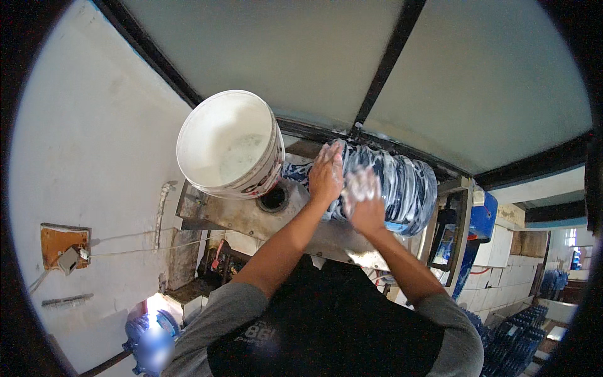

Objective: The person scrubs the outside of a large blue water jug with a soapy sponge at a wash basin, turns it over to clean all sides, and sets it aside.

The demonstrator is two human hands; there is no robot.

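A large ribbed water jug (pixel 405 188) lies on its side on a metal bench (pixel 235 213), streaked all over with white suds. Across the jug's left end rests my left hand (pixel 327 173), its fingers stretched out flat and foamy. My right hand (pixel 364 201) is against the side of the jug facing me, covered in lather. Motion smears its fingers, so whether anything is under them cannot be made out. To the left stands a white bucket (pixel 198 141) with some cloudy, sudsy liquid at the bottom.
A round dark opening (pixel 273 198) sits in the bench beside the bucket. Frosted panes (pixel 270 56) in black frames rise behind. On the left wall is a wooden board (pixel 56 242) with a plug and cables. Blue jugs (pixel 151 336) stand low at left; a blue container (pixel 483 217) is at right.
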